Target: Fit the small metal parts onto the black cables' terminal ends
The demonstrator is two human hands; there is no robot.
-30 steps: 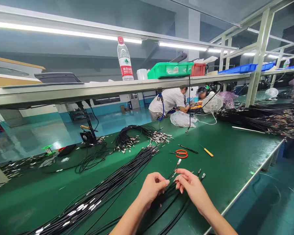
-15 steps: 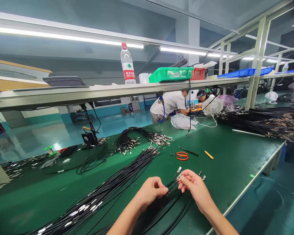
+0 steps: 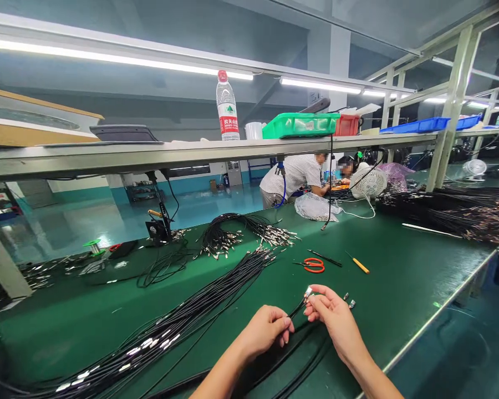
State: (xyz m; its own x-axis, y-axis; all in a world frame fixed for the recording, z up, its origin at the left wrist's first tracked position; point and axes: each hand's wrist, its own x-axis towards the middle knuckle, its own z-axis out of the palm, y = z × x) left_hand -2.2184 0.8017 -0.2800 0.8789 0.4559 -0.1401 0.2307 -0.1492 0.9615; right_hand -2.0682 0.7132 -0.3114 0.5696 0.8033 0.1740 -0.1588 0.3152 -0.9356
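Note:
My left hand (image 3: 272, 331) pinches a black cable (image 3: 298, 308) between thumb and fingertips, a short way below its end. At that end, my right hand (image 3: 330, 316) has its thumb and fingers closed on the small metal connector (image 3: 308, 292). More black cables run beneath both hands toward the near edge, and loose connector ends (image 3: 351, 303) show just right of my right fingers. To the left lies a long bundle of black cables (image 3: 199, 302) with metal tips pointing away from me.
Orange-handled cutters (image 3: 315, 265), a black pen-like tool (image 3: 325, 257) and a yellow-handled tool (image 3: 360, 264) lie beyond my hands. A curved cable bundle (image 3: 233, 221) is farther back. A shelf (image 3: 183, 151) crosses above the green table. Another person (image 3: 295, 174) bends over work behind it.
My right fingers have closed around the connector, which stood free above them before. The left hand has shifted slightly right along the cable. The whole view has turned a little left.

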